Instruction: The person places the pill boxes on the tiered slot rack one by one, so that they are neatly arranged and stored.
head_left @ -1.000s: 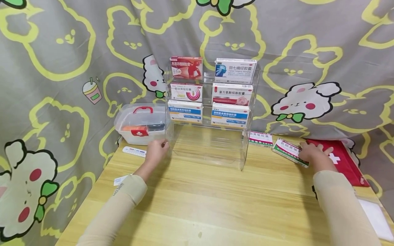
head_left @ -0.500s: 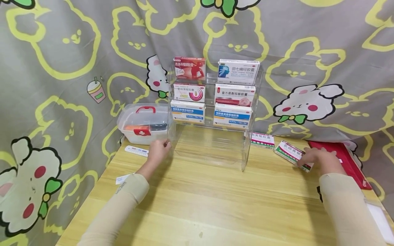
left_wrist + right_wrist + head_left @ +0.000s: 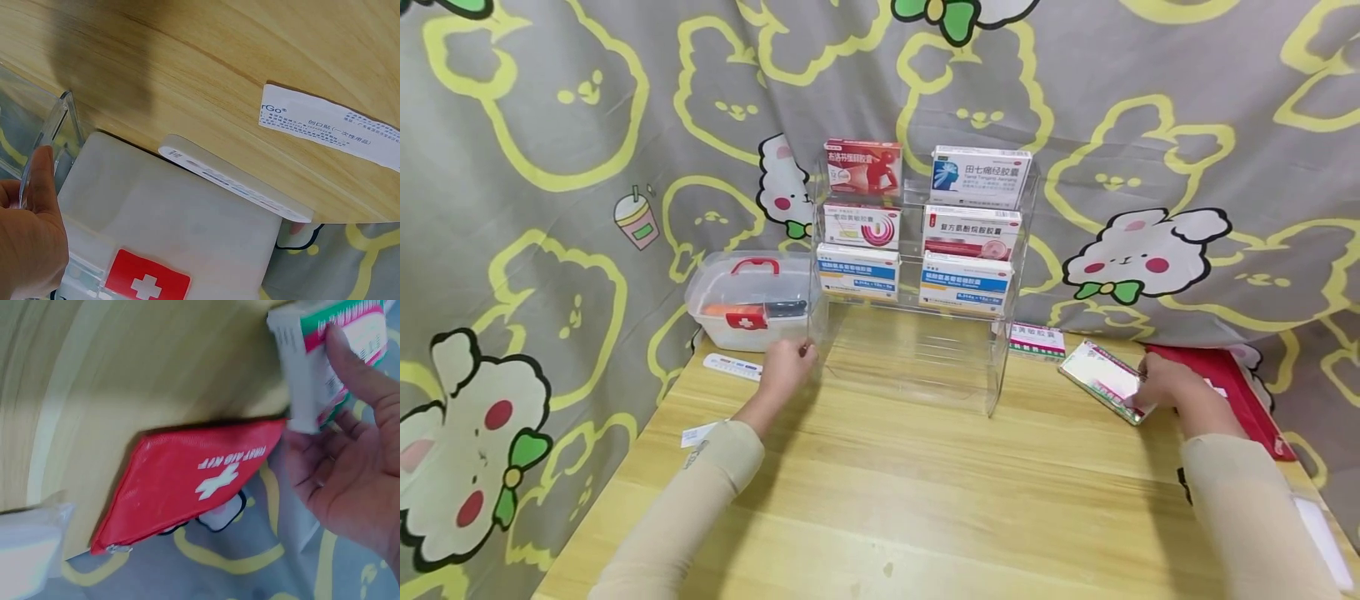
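My left hand (image 3: pixel 786 372) pinches the side edge of a clear acrylic display rack (image 3: pixel 917 392); in the left wrist view the thumb lies along the panel (image 3: pixel 45 131). On the rack's upper tiers stand several medicine boxes in two columns, among them a red box (image 3: pixel 863 168) and a blue-and-white box (image 3: pixel 966 283). At the right, my right hand (image 3: pixel 1176 390) holds a white, green and magenta medicine box (image 3: pixel 1101 375) between thumb and fingers, its face tilted and shining. A similar medicine box (image 3: pixel 1036 340) lies beside the rack's right foot.
A clear first-aid box (image 3: pixel 748 300) with a red handle stands left of the rack. Near it lie a white thermometer-like strip (image 3: pixel 732 367) and a plaster wrapper (image 3: pixel 325 122). A red first-aid pouch (image 3: pixel 194 481) lies under the right hand. A patterned curtain (image 3: pixel 700 100) hangs behind.
My right hand has come from spread fingers over the medicine box to gripping it, and the box has tilted so its face catches the light. The left hand stays on the rack.
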The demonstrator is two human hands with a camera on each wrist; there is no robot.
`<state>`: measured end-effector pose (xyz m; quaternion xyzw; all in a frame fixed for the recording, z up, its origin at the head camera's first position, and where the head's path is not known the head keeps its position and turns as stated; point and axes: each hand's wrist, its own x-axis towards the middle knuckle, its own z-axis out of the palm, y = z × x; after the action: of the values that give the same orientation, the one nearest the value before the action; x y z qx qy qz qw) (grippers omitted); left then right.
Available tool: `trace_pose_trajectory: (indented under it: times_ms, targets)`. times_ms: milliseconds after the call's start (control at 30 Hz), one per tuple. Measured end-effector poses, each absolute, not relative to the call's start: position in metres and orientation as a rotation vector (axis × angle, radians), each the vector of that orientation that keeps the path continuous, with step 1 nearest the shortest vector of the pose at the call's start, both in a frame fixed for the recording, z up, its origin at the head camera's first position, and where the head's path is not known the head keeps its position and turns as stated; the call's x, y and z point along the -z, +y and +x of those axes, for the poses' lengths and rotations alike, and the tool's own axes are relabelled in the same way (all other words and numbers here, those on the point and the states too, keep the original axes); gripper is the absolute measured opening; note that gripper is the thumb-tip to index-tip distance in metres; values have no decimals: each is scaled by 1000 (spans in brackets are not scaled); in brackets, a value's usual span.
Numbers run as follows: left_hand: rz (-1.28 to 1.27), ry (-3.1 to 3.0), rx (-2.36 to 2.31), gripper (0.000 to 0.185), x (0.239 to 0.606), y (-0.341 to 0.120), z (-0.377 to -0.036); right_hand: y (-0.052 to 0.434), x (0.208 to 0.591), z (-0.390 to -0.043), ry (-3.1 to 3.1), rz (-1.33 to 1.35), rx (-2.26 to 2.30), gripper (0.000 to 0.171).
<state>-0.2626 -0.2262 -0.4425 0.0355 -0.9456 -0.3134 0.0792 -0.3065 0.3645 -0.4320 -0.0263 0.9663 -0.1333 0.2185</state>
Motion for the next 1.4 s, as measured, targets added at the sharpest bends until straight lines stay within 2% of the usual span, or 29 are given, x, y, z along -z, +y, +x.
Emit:
trace_pose_trajectory:
  times_ms: [100,200,400,633,800,933,1033,1100,1167,1300,1400]
  targets:
    - [98,-2829,946,18,442,-227,-263,371,427,-305,2731,-165,461,50]
    - [82,-2820,941,18,443,-227,-263,377,416,-301,2751,-174,572,39]
    - [74,-2813,940,17,443,-229,-263,381,390,-287,2810,-8,742,56]
    - [87,-2814,1044,20,444,-232,-264,369,363,-273,2922,150,841,54]
    - [69,-2799,1105,22,445,-234,-263,352,338,-261,2995,386,1099,62]
    - [48,-2799,1073,22,446,-234,-262,334,315,-247,3021,622,1426,54]
    - [7,-2796,1039,21,445,-235,-263,317,299,-236,3009,696,1677,44]
    - [-29,-2786,1005,20,445,-235,-263,303,289,-229,3018,634,1772,42]
    - [-55,-2778,985,20,445,-236,-264,288,282,-222,3053,464,1813,40]
    - [-99,-2767,938,18,446,-238,-265,253,276,-214,3090,122,1741,37]
    - [-113,-2780,926,17,447,-238,-265,227,279,-215,3120,-32,1670,36]
